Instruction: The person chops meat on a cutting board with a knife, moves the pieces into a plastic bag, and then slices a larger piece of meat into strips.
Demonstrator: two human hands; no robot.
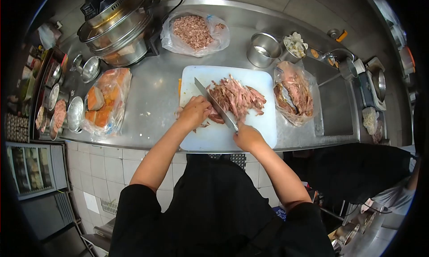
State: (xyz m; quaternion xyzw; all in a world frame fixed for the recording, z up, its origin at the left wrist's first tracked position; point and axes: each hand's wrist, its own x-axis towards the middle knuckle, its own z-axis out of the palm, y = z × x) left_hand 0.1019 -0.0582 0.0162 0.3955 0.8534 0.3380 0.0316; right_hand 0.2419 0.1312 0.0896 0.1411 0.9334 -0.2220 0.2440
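Observation:
A white cutting board (259, 138) lies on the steel counter, with a heap of sliced cooked meat (239, 96) on it. My right hand (248, 137) is closed around the handle of a kitchen knife (219, 107), whose long blade slants up and left across the board. Curled against the blade's left side, the fingers of my left hand (195, 111) press on a piece of meat that they mostly cover. Small scraps lie just below the blade, near that hand.
Bagged chopped meat (193, 31), a steel pot (263, 50) and a steel container (295, 47) stand behind the board. Bagged cooked meat (297, 89) sits right, beside the sink (339, 109). Bagged orange-skinned meat (105, 100) and metal bowls (76, 114) are left. Another person (357, 170) stands at right.

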